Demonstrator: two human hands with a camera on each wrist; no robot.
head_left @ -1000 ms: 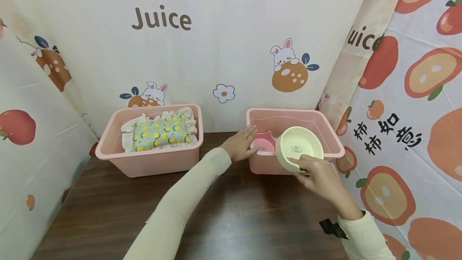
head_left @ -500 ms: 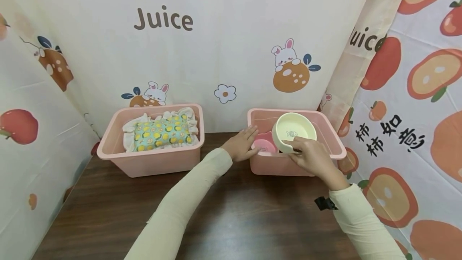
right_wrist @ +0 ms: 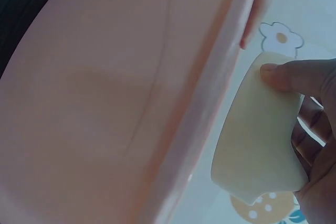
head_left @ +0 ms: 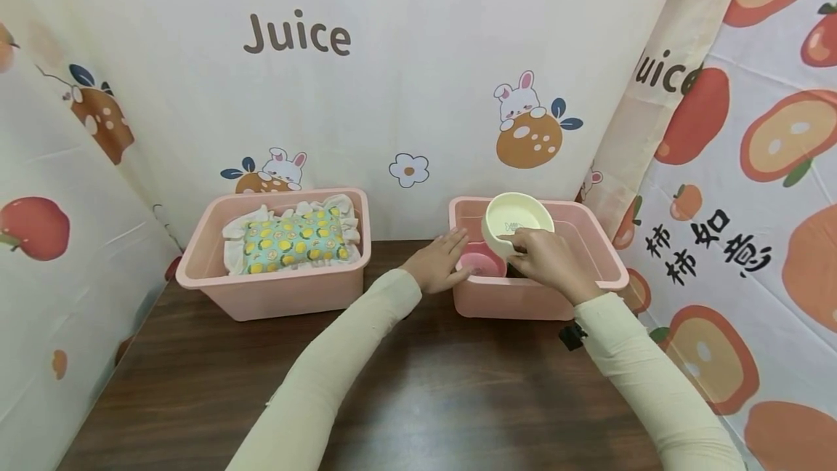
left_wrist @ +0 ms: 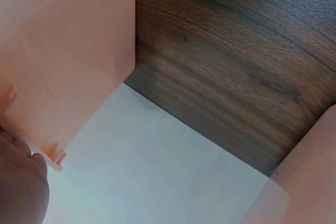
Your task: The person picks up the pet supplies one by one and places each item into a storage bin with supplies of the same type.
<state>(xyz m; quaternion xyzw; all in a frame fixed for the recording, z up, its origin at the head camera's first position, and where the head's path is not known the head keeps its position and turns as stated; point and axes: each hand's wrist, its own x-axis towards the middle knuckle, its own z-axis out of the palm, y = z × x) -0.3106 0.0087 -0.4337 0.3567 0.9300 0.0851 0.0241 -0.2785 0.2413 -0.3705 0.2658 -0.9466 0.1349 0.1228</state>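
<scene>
My right hand (head_left: 549,262) pinches a pale yellow pet bowl (head_left: 513,213) by its near edge, thumb outside and fingers inside. A fish-bone print shows on the bowl's floor. It is held over the left half of the right pink bin (head_left: 591,253), tilted toward me. In the right wrist view, the bowl's outer wall (right_wrist: 257,135) shows beside the bin's rim. My left hand (head_left: 434,262) rests at that bin's left rim, fingers straight. Inside the bin, close to those fingers, lies a pink bowl (head_left: 482,263), partly hidden by the left fingertips and the yellow bowl.
A second pink bin (head_left: 268,300) stands at the left, holding a lemon-print pillow (head_left: 294,238) with white ruffles. Both bins stand on a dark wooden table (head_left: 418,391). Printed curtains (head_left: 418,78) hang behind and at both sides.
My right hand has carried the yellow bowl left and away from me, from the bin's front edge to over its left half. The left hand stays at the rim.
</scene>
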